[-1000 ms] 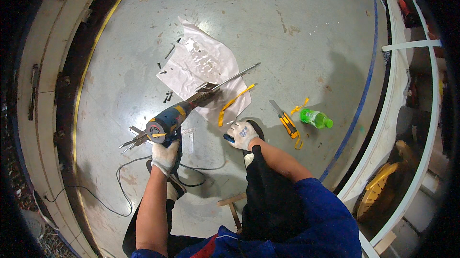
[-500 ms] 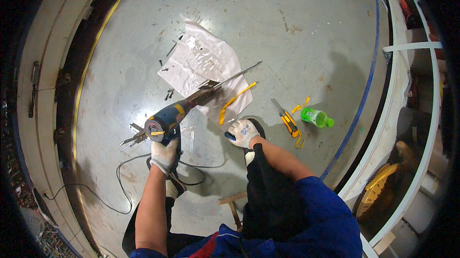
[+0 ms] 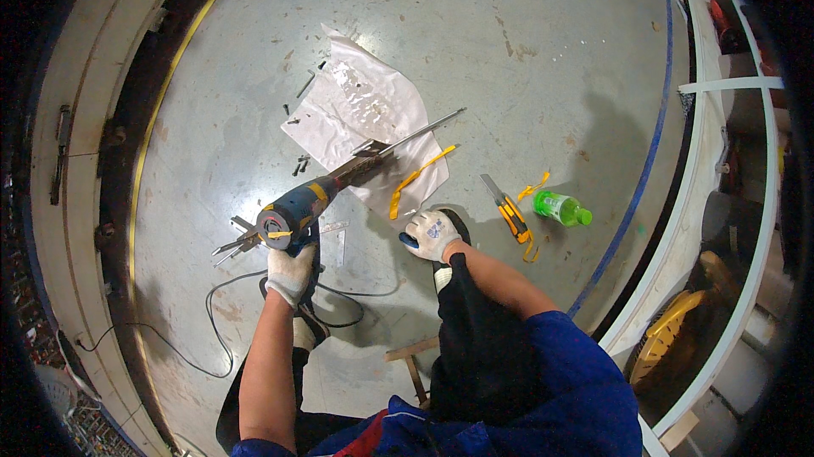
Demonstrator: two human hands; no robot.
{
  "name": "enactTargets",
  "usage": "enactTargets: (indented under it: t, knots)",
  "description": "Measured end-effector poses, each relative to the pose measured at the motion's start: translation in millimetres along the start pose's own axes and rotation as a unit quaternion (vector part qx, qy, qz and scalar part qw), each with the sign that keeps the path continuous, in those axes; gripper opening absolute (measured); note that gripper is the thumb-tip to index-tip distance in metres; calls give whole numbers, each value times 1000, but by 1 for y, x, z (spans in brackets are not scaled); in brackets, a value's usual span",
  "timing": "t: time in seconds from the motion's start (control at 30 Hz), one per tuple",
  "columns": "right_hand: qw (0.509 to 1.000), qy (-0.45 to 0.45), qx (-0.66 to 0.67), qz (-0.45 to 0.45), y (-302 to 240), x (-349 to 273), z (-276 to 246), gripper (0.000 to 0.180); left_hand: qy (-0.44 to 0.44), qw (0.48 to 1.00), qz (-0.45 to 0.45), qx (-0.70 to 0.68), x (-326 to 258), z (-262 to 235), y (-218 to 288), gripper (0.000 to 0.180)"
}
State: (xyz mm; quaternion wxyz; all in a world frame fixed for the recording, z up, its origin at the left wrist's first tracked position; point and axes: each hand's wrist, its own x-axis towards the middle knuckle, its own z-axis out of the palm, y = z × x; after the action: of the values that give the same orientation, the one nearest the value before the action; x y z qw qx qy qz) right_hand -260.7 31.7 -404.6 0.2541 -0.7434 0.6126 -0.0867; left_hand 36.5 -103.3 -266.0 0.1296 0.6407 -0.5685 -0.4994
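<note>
My left hand, in a white work glove, is closed round the rear of a dark blue corded power tool wrapped with yellow bands. The tool's worn metal front lies across a pale cloth, and a long thin metal rod extends beyond it. My right hand, in a matching glove with dark blue on the palm side, rests by my right shoe. Its fingers are curled under, and whatever they hold is hidden. Between the hands, a flat yellow strap lies on the cloth's edge.
Several dark bolts lie beside the cloth. To the right are a yellow-black utility knife and a green bottle. The black cord loops around my left foot. A wooden stool stands between my legs; white shelving lines the right side.
</note>
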Motion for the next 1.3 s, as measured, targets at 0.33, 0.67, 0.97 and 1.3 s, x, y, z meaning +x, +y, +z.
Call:
enactTargets:
  t: [0.33, 0.67, 0.97, 1.3]
  knots:
    - [1000, -10, -6, 2, 0, 1, 1, 29, -2, 1000, 1, 21, -2, -2, 9, 45]
    - [1000, -16, -13, 3, 2, 0, 4, 30, -10, 999, 35, 41, 2, -3, 2, 42]
    - [1000, 4, 1, -2, 2, 0, 4, 29, -11, 998, 52, 38, 5, -6, -9, 43]
    - [1000, -17, -22, -8, 2, 0, 2, 31, -14, 999, 13, 38, 2, -7, 5, 46]
